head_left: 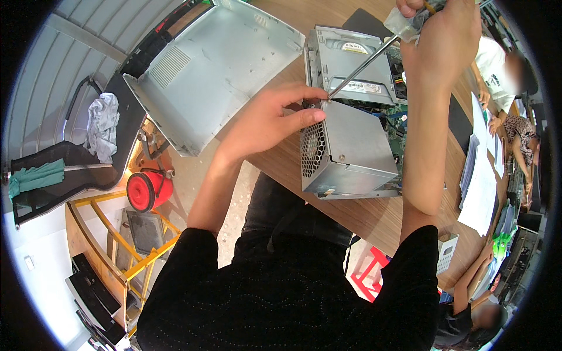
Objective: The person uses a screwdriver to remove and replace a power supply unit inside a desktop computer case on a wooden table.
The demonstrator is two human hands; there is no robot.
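Observation:
A long screwdriver (364,68) slants down from my right hand (443,50), which is closed round its handle end. Its tip meets the upper left corner of a silver power supply unit (358,137). My left hand (266,120) grips that same corner, index finger beside the tip and thumb on the honeycomb vent; whether a screw sits between them is hidden. The unit is in an opened computer case, below a metal optical drive (351,55). Crumpled clear plastic (404,23) shows at my right fingers; the handle is mostly hidden.
A detached metal case cover (216,70) lies at the upper left. Papers (479,175) and a white perforated holder (447,253) are on the right of the wooden table (374,225). A red bucket (146,190) stands on the floor at left. Other people work along the right.

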